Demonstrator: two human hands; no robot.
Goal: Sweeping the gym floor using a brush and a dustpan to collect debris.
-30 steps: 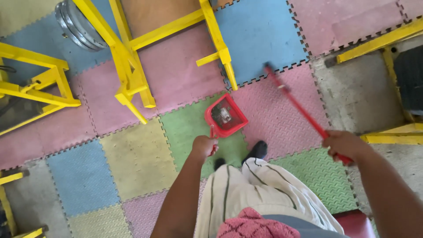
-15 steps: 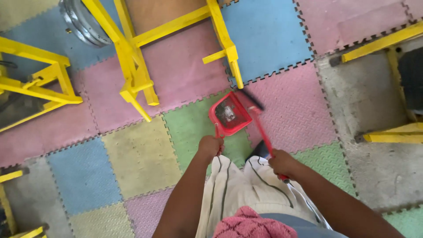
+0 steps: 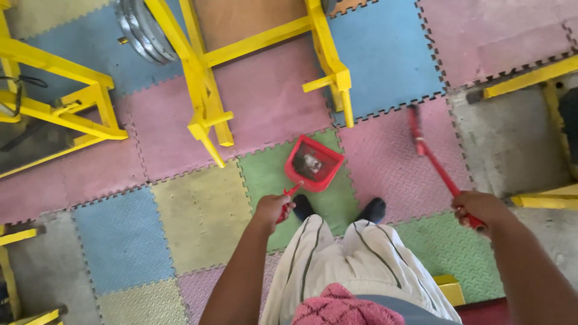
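Observation:
My left hand [image 3: 272,209] grips the handle of a red dustpan [image 3: 313,163] that rests on a green floor mat [image 3: 265,174], with a little grey dirt lying in its pan. My right hand [image 3: 480,209] grips the red handle of a broom [image 3: 435,161], whose dark head sits on a pink mat [image 3: 385,156] to the right of the dustpan, apart from it. Below me are my striped trousers and both black shoes [image 3: 373,210].
Yellow metal frames stand ahead [image 3: 208,96], at far left [image 3: 60,114] and at right [image 3: 542,78]. A grey weight plate [image 3: 141,30] leans at the top left. Interlocking foam mats of several colours cover the floor, with bare concrete [image 3: 512,144] at right.
The broom swept in to the dustpan's mouth half a second ago, then swung back out to the right. The dustpan stayed on the green mat in my left hand.

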